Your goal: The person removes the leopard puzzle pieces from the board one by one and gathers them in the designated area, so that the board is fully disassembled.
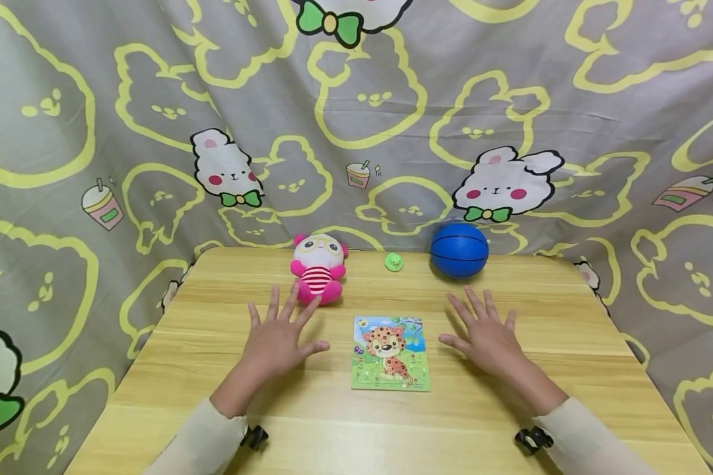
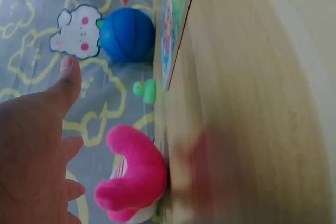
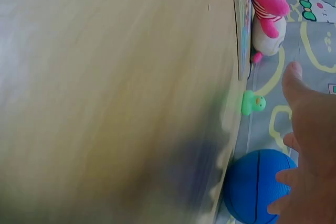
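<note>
A jigsaw puzzle [image 1: 390, 354] with a cartoon leopard picture lies flat on the table between the two hands. To its left, the left hand [image 1: 278, 343] is held over the tabletop with fingers spread, holding nothing. Its fingertips overlap the lower edge of a pink and white plush panda [image 1: 319, 269] in the head view. On the other side, the right hand [image 1: 488, 335] hovers with spread fingers, also holding nothing. Beyond it sits a blue ball [image 1: 460, 251] with black lines. Between panda and ball stands a small green toy duck [image 1: 394, 262].
The light wooden table [image 1: 172, 369] carries all these things. Right behind its far edge hangs a grey curtain [image 1: 386, 79] with yellow outlines and cartoon rabbits, which also runs down both sides. Black bands with cameras [image 1: 533, 440] sit at the wrists.
</note>
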`<state>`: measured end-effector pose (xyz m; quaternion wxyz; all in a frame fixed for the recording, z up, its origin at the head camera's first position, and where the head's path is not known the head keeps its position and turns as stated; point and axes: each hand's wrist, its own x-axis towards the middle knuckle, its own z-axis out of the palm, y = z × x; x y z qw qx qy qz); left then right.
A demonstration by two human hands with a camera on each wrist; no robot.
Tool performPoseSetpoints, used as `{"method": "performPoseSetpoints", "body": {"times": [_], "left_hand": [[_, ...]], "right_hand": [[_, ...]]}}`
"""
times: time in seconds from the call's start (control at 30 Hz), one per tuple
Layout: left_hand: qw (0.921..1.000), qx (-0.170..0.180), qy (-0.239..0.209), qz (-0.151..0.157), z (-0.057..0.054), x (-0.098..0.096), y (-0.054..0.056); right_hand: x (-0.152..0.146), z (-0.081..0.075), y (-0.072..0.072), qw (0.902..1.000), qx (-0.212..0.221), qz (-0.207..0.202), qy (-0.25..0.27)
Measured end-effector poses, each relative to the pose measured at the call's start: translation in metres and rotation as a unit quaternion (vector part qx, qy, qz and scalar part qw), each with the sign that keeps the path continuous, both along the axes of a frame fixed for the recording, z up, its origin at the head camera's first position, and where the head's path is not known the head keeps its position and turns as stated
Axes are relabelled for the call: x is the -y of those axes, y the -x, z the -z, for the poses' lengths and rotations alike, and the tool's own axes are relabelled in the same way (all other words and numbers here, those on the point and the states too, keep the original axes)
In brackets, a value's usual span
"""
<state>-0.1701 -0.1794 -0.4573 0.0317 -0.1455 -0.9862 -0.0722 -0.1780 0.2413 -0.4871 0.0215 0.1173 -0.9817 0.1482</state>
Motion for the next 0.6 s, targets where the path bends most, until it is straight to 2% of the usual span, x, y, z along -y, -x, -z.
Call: {"method": "performPoseSetpoints", "body": {"times": [0.4, 0.6], "left_hand": [[0.9986, 0.005, 0.016, 0.051, -0.001, -0.017, -0.019], [0.9964, 0.023, 0.025, 0.078, 0.002, -0.025, -0.027]], "right_hand": [[0.019, 0.005, 0.005, 0.9994, -0.013, -0.030, -0.008], [0.029, 0.006, 0.008, 0.9988, -0.007, -0.048, -0.001]]}}
